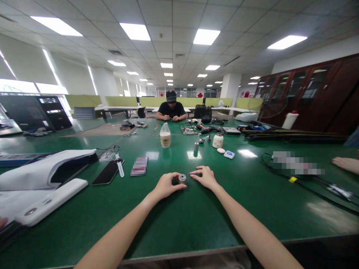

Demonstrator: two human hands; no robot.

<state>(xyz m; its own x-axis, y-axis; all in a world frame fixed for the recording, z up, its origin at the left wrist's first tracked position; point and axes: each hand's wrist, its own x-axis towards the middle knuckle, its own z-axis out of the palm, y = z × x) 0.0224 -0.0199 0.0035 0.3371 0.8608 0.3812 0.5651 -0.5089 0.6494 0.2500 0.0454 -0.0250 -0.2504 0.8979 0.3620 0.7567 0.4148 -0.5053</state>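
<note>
A small silver metal cylinder [182, 178] with a round, ringed top stands upright on the green tabletop in front of me. My left hand [168, 184] has its thumb and index finger curved round it from the left, thumb on the near side. Just to the right of the cylinder is my right hand [206, 176], fingers apart and holding nothing, fingertips short of the metal. Farther off stands a similar metal cylinder [196, 147], with small dark metal parts [201, 141] beside it.
Ahead are a bagged cup [165, 136], a white jar [218, 140] and a circuit board [189, 130]. To the left lie a phone [106, 173], a watch [120, 167] and papers [53, 164]. Black cables [314, 189] run along the right. Across the table sits a person [171, 108].
</note>
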